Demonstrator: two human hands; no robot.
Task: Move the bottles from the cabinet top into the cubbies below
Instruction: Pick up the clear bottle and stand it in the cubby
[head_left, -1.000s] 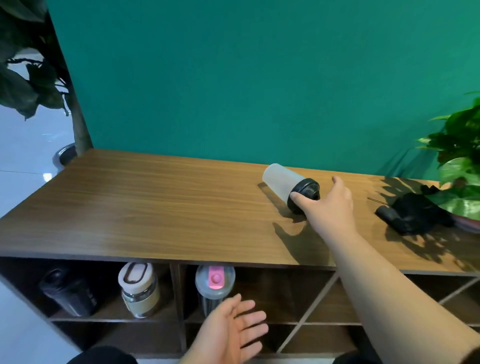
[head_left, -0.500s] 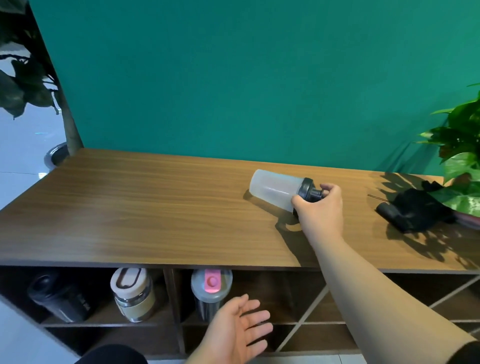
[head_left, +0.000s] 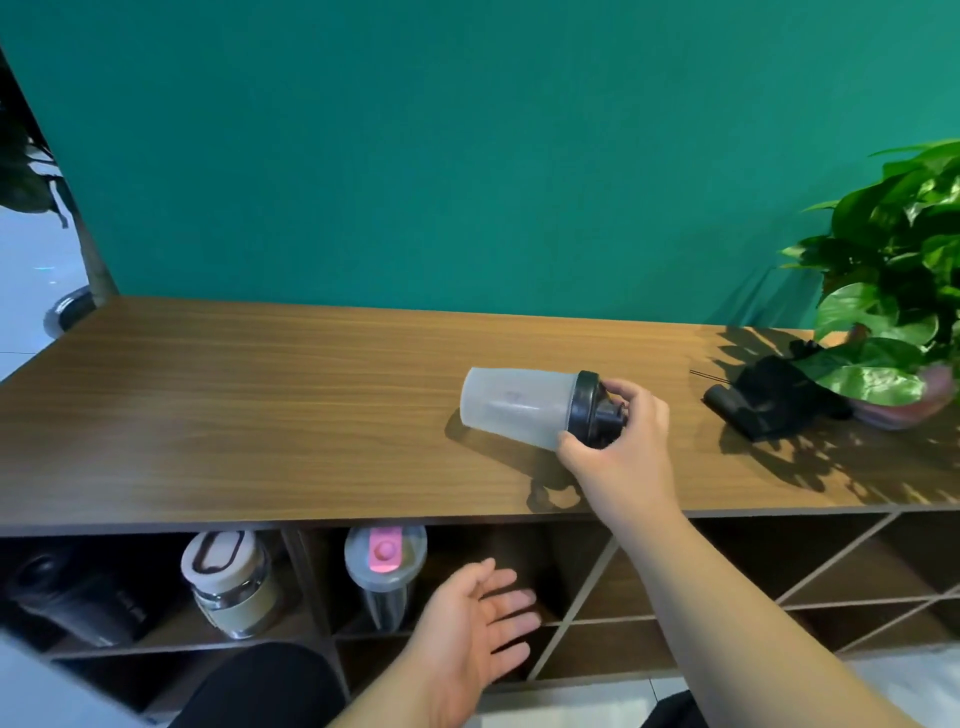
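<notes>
A frosted clear bottle (head_left: 511, 408) with a black lid lies on its side just over the wooden cabinet top (head_left: 260, 405), base pointing left. My right hand (head_left: 623, 447) grips it by the lid end. My left hand (head_left: 478, 623) hangs open, palm up, in front of the cubbies below. Three bottles stand in the upper cubbies: a black one (head_left: 78, 597) at the left, a cream one with a white lid (head_left: 228, 582) beside it, and a clear one with a pink lid (head_left: 384, 566) in the adjoining cubby.
A potted green plant (head_left: 893, 312) stands at the top's right end, with a black cloth-like item (head_left: 769, 400) in front of it. Cubbies (head_left: 753, 571) to the right have diagonal dividers. A teal wall rises behind. A dark plant is at far left.
My right hand has taken hold of the frosted bottle's lid end, turned the bottle sideways and drawn it toward the front edge. My left hand stays open below.
</notes>
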